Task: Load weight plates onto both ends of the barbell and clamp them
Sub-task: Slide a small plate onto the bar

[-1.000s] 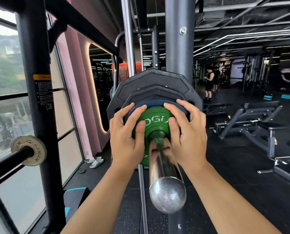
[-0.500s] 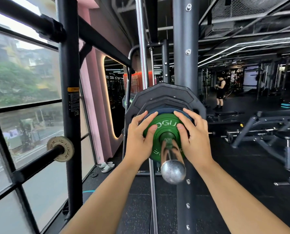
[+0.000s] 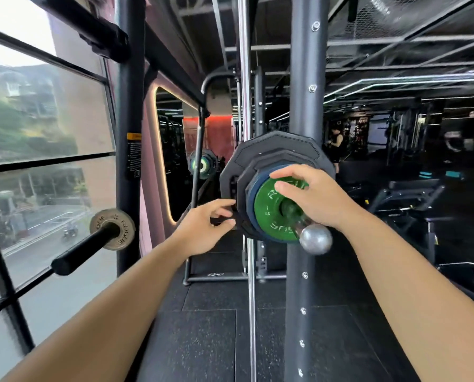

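The barbell's chrome sleeve end points toward me. It carries a small green plate in front, a blue plate behind it and larger black plates at the back. My right hand lies over the green plate's upper right, its fingers stretched across the plate's face. To the left of the stack is my left hand, fingers loosely curled, fingertips at the edge of a black plate and holding nothing. No clamp is visible on the sleeve.
A dark rack upright rises right behind the plates. On the left, a storage peg holds a small grey plate in front of the window. Benches stand to the right, and a person stands far back.
Both hands were pressing the green plate. My left hand has since come off it and dropped to the left of the stack, and my view has pulled back and to the left.
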